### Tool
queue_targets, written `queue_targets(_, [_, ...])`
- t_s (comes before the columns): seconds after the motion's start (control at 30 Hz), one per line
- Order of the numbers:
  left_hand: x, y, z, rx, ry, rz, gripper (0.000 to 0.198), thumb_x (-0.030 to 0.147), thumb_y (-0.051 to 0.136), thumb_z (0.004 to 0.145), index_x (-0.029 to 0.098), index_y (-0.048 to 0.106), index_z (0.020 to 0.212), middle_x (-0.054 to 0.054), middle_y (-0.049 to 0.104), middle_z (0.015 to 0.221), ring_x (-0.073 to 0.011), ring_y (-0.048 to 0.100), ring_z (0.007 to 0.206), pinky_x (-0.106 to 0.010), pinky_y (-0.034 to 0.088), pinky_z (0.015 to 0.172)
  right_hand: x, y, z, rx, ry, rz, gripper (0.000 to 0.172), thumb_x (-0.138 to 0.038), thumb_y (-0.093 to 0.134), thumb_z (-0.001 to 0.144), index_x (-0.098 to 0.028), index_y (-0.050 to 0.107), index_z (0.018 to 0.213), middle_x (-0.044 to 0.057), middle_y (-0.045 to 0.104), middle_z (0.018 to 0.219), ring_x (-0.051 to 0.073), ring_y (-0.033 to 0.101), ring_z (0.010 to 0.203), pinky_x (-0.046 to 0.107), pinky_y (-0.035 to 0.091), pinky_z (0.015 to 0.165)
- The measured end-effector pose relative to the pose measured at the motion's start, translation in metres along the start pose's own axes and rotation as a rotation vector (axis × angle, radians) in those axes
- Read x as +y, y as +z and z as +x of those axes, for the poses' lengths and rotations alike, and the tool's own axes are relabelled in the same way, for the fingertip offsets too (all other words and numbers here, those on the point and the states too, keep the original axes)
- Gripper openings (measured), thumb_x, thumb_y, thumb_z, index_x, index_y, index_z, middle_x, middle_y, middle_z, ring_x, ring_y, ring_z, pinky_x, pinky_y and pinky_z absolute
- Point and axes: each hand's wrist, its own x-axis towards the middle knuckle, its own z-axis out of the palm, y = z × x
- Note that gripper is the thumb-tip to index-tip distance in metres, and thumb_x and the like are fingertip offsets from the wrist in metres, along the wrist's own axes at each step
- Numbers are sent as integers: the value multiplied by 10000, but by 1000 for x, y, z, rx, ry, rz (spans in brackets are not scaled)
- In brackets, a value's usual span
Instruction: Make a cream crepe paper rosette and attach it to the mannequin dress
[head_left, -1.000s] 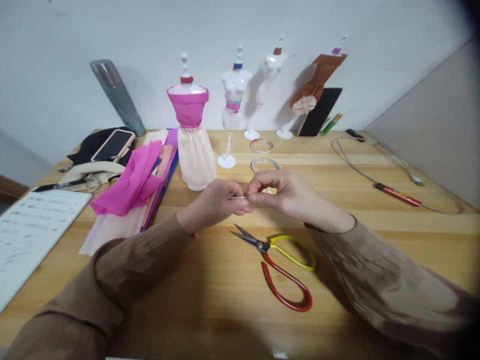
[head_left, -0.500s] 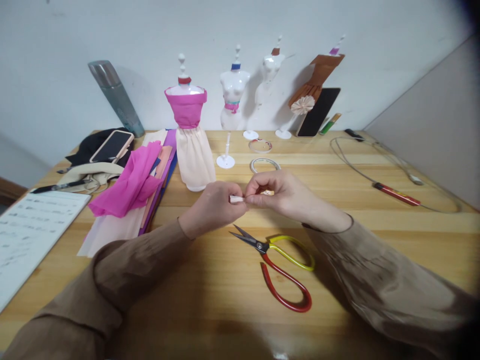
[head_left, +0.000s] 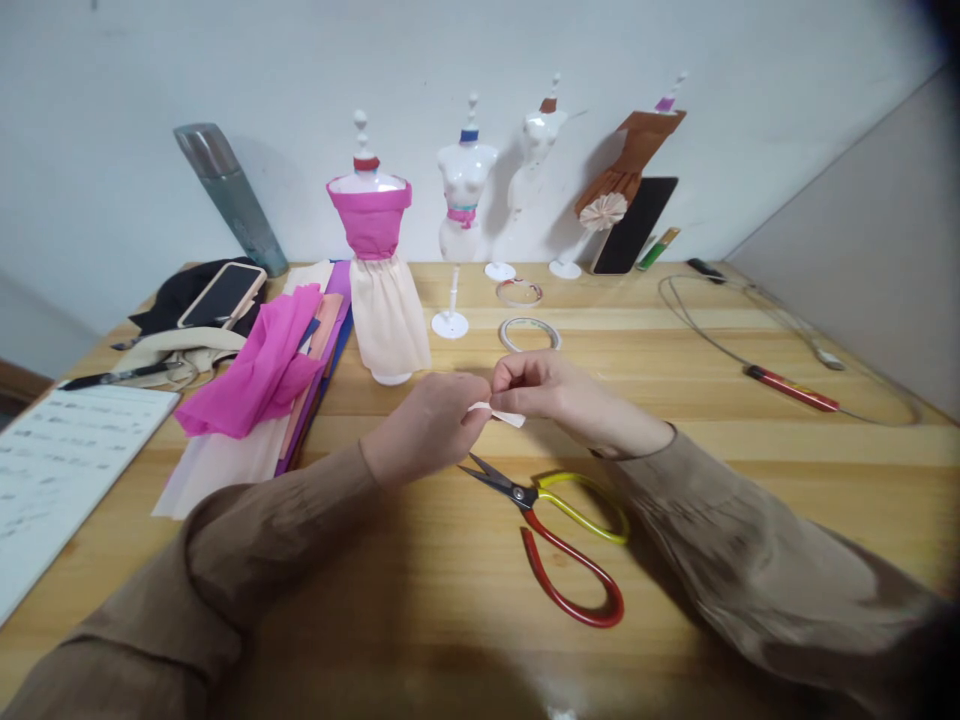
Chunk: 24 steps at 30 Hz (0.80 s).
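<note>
My left hand [head_left: 427, 425] and my right hand [head_left: 559, 395] meet over the middle of the wooden table [head_left: 750, 470], both pinched on a small pale strip of paper or fabric [head_left: 501, 415] held between their fingertips. Just in front of the hands lie scissors [head_left: 559, 525] with one red and one yellow handle, blades open and pointing left. Behind my left hand stands a small mannequin wearing a pink and cream dress [head_left: 381, 275].
Pink fabric on a stack of coloured sheets [head_left: 262, 375] lies left, beside a phone [head_left: 221, 295], a pen [head_left: 120, 375] and a printed sheet [head_left: 52, 460]. Tape rolls [head_left: 529, 333], three more mannequins [head_left: 465, 190], a flask [head_left: 229, 195], a cable and a red tool [head_left: 795, 390] are about.
Both hands have dropped slightly toward me and the table. The pale strip now shows hanging out under my right fingers.
</note>
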Motion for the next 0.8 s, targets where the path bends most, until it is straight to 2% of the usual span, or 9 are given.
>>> queue_targets(0.13, [-5,1,1,-42,44,8,163,120,522,805,154,513,646,4,549,621,-117,473,585,-236,309,550,-1,-3,0,-71,-3,66,139,-227,691,609,-165,567,598,-33,567,532,78,481,499,222,356,501])
queue_targets(0.3, [-7,1,0,-78,96,-96,179,148,514,824,152,535,646,7,567,626,-111,488,596,-233,329,573,-2,-13,0,-137,-25,2,182,-217,764,592,-151,595,591,-35,585,538,70,488,503,210,365,491])
queue_targets(0.43, [-6,-1,-1,-92,112,-188,193,192,491,864,152,583,699,1,585,651,-112,508,618,-229,345,590,6,-18,3,-229,45,170,210,-256,779,603,-144,601,605,-31,598,528,66,493,473,194,360,458])
queue_targets(0.53, [-6,-2,-1,-103,124,-236,188,212,484,883,158,609,755,-10,614,692,-120,535,648,-228,372,615,11,-17,4,-252,108,318,250,-231,794,576,-141,560,569,-45,561,482,49,457,429,168,324,409])
queue_targets(0.67, [-7,-1,-2,-16,165,-261,175,211,462,898,157,614,832,-57,664,827,-159,592,775,-266,438,712,14,-14,5,-251,168,488,320,-225,818,567,-149,508,562,-55,553,482,47,480,407,154,378,400])
queue_targets(0.8, [-6,2,-4,102,176,-262,206,207,421,917,156,610,853,-81,665,879,-160,612,794,-271,477,712,17,-13,6,-271,181,557,268,-266,813,598,-139,579,635,-33,603,537,57,524,424,158,446,418])
